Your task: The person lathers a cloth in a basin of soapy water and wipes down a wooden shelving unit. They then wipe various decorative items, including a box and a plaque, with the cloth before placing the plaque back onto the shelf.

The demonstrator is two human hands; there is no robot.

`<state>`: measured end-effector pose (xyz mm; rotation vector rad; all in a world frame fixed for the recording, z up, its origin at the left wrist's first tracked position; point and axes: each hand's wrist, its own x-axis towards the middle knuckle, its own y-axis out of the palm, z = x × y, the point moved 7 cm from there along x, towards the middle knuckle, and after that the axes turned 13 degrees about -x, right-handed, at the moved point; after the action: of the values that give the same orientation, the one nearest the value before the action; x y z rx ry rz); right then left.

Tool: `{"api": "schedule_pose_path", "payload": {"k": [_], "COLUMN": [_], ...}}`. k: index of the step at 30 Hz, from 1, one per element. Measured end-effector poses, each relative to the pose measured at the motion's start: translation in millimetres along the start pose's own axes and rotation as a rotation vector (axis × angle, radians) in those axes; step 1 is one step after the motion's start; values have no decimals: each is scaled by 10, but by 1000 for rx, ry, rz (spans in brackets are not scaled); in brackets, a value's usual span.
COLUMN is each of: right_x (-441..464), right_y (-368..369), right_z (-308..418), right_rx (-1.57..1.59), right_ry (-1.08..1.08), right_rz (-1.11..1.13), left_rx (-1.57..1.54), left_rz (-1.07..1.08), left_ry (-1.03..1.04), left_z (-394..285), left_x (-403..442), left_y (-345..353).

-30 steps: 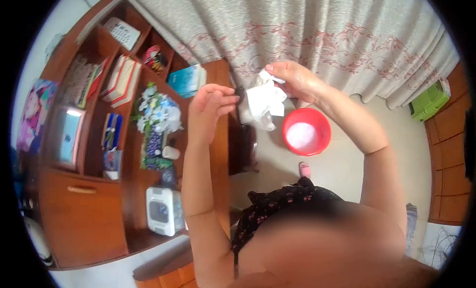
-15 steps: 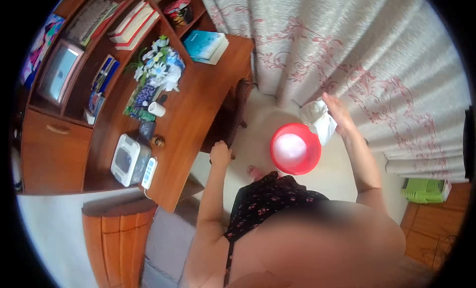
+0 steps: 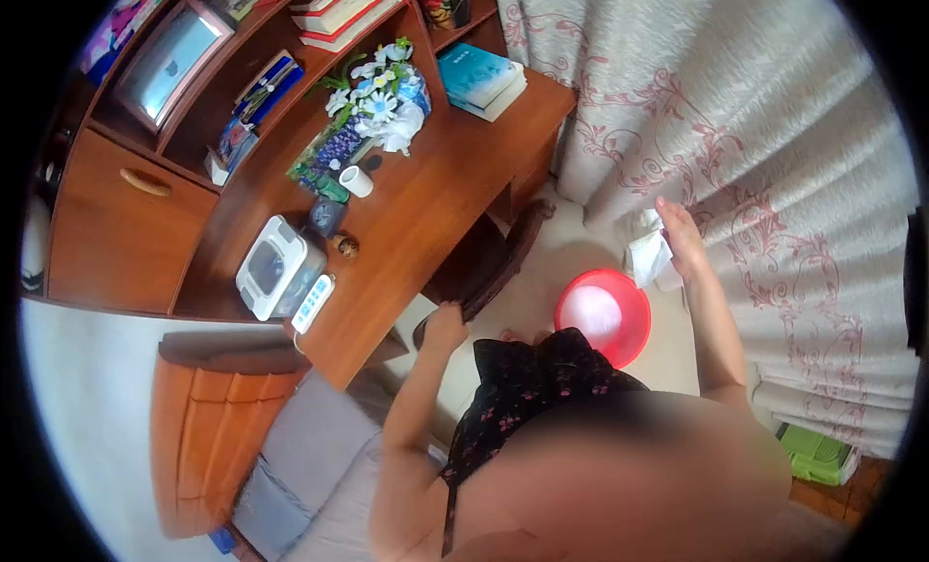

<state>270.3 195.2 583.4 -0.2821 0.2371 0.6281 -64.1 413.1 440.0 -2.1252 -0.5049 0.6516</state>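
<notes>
My left hand is closed on the curved back of a dark wooden chair, which stands at the desk's edge. A white cloth hangs from my right hand, pinched under the thumb while the fingers stretch out along it. Below and left of that hand, a red basin with whitish, foamy-looking contents rests on the floor. The cloth is apart from the basin, to its upper right.
The wooden desk on my left bears a flower arrangement, books, a white cup, a lidded box and a power strip. Patterned curtains hang ahead and right. A green case sits at lower right.
My view has turned, so the desk and basin appear farther right. The chair back shows more beyond the desk's edge, with my left hand on it. The cloth stays in my right hand.
</notes>
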Motion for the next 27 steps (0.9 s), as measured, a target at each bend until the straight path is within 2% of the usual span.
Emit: {"api": "schedule_pose_path", "payload": {"k": [3, 7, 8, 9, 11, 13, 14, 16, 17, 19, 20, 22, 25, 27], "right_x": [9, 244, 307, 302, 249, 268, 353, 538, 608, 651, 703, 700, 746, 971], "right_y": [217, 454, 572, 720, 917, 1206, 1293, 1637, 1741, 2129, 2249, 2532, 2789, 2900], "right_z": [211, 260, 288, 369, 627, 824, 844, 828, 880, 1008, 1086, 1299, 1647, 1745], "right_rx": [-38, -133, -135, -138, -160, -68, -68, 35, 30, 207, 206, 223, 173, 121], "right_ry": [-3, 23, 29, 33, 21, -2, -11, 16, 2, 56, 44, 44, -11, -17], "right_rz": [86, 72, 157, 241, 211, 369, 366, 604, 603, 825, 837, 1061, 1251, 1274], "left_rx": [-13, 13, 9, -6, -24, 80, 82, 106, 157, 181, 185, 177, 141, 237], "left_rz": [37, 65, 62, 133, 196, 307, 299, 263, 313, 291, 276, 268, 158, 53], "left_ry": [18, 60, 56, 42, 28, -46, -41, -53, -108, -104, -112, -129, -223, -255], "left_z": [311, 659, 692, 727, 882, 1163, 1197, 1274, 1367, 1527, 1541, 1461, 1447, 1395], "left_x": [-387, -938, -1056, -1165, -1362, -1546, -1645, -1759, -1801, -1848, -1860, -1857, -1973, -2034], "left_y": [-170, -259, -331, -353, -333, -206, -200, -197, -111, 17, 2, -33, 1, 2]}}
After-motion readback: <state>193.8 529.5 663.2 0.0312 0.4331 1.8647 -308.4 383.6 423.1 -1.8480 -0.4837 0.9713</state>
